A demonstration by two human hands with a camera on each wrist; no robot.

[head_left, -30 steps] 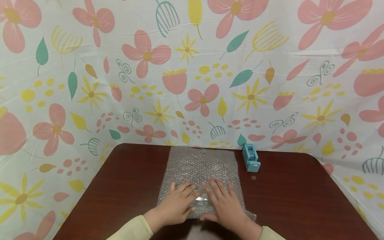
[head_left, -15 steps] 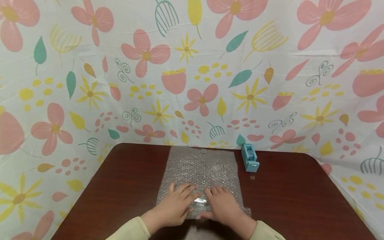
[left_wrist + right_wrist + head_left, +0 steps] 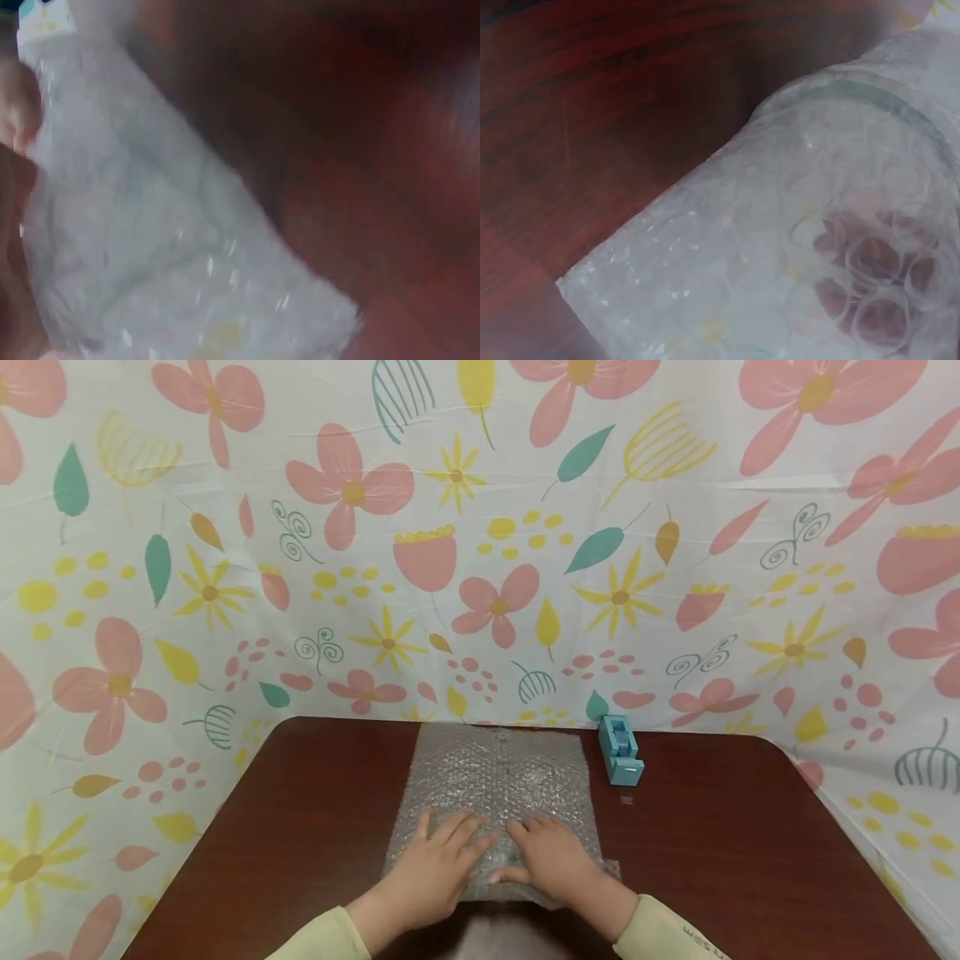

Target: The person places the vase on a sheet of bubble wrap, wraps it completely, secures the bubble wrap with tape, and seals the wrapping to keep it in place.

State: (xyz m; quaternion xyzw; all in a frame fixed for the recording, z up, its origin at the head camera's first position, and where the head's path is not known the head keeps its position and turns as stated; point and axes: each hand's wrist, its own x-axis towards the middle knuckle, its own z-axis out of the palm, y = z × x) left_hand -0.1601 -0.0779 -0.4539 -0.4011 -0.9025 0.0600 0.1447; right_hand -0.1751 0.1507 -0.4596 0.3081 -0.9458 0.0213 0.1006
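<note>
A long sheet of clear bubble wrap point(image 3: 498, 768) runs from the back of the table to its front edge. At the near end, my left hand point(image 3: 427, 864) rests on the wrap with its fingers spread and fairly straight. To its right, my right hand point(image 3: 558, 860) grips the wrap, fingers bent and thumb toward the front. In the right wrist view, the bubble wrap point(image 3: 727, 255) covers something with a curved, greenish rim point(image 3: 870, 96); its kind is unclear. The wrap point(image 3: 172, 202) fills much of the blurred left wrist view, with part of a hand point(image 3: 19, 109) touching its edge.
A light blue tape dispenser point(image 3: 621, 750) stands at the back, right of the wrap. A small piece of clear tape point(image 3: 627, 800) lies before it. The dark red-brown table point(image 3: 322, 802) meets a flower-printed cloth point(image 3: 495, 527) behind and at the sides.
My right hand's straight fingers have drawn back and bent onto the wrap. My left hand stays nearly in place. The glossy patch between the hands no longer shows. The head view has shifted slightly.
</note>
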